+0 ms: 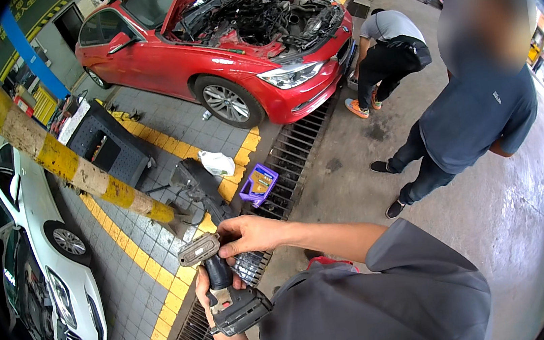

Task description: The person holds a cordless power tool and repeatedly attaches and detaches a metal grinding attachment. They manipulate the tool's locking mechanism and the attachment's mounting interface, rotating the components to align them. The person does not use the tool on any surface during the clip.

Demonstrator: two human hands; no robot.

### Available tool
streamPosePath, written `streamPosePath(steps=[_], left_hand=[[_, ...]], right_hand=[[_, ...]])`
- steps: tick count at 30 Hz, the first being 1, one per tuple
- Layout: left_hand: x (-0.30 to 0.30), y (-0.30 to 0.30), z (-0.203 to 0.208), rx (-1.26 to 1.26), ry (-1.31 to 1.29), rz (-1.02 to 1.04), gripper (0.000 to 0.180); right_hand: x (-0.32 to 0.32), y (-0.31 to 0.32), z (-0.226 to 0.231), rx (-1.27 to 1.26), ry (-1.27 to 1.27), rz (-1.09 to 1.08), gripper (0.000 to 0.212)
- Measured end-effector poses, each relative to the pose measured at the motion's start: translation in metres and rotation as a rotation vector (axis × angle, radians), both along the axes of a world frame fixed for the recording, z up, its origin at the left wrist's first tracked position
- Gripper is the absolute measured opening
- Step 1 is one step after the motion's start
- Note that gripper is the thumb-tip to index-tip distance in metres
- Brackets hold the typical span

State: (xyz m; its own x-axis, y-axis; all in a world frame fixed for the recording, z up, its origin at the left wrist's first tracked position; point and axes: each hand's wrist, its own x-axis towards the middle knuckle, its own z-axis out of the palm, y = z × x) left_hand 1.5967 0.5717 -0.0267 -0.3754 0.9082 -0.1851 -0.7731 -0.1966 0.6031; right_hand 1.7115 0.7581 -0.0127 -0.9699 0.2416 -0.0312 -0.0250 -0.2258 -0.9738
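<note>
In front of my body I hold a worn pistol-grip power tool [219, 272]. My left hand [203, 290] is wrapped round its dark grip from below, with fingertips showing on the far side. A bulky black end of the tool lies lower, near my shirt. At the upper end is a flat, dusty grey-brown piece, which my right hand [249, 233] grips with the thumb on its side. Some fingers of the right hand are hidden behind the tool. I cannot tell whether that flat piece is separate from the tool.
A red car [233, 73] stands ahead, hood up. A white car [38, 253] is at left, beyond a yellow-and-white post [74, 160] and dark tool cart [102, 140]. A purple jug [259, 184] sits by the floor grating [300, 146]. Two people stand at right, one [395, 39] bending.
</note>
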Motion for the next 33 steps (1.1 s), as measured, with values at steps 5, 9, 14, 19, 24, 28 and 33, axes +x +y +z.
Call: streamPosePath(steps=[5,9,14,19,24,28,33], left_hand=[[0.008,-0.001,0.006,-0.027,-0.099,-0.020,0.055],[0.011,-0.001,0.006,-0.094,-0.051,-0.007,0.053],[0.020,-0.001,0.008,-0.132,-0.115,-0.004,0.055],[-0.045,-0.012,-0.061,-0.015,0.049,-0.212,0.086],[-0.048,-0.029,-0.024,-0.025,0.596,-0.123,0.096],[0.012,-0.015,-0.001,-0.264,1.164,0.070,0.086],[0.045,0.024,-0.018,-0.511,1.464,0.177,0.071]], right_hand=[[-0.003,0.008,0.003,-0.021,0.175,0.091,0.065],[-0.006,0.006,0.014,-0.037,0.105,0.141,0.077],[0.003,-0.010,0.026,-0.002,0.133,0.022,0.079],[0.023,-0.020,0.057,0.426,0.185,-0.191,0.073],[0.039,-0.018,0.072,0.776,0.089,-0.377,0.077],[0.034,-0.023,0.046,0.826,-0.008,-0.471,0.075],[0.031,-0.030,0.032,0.780,-0.043,-0.591,0.076]])
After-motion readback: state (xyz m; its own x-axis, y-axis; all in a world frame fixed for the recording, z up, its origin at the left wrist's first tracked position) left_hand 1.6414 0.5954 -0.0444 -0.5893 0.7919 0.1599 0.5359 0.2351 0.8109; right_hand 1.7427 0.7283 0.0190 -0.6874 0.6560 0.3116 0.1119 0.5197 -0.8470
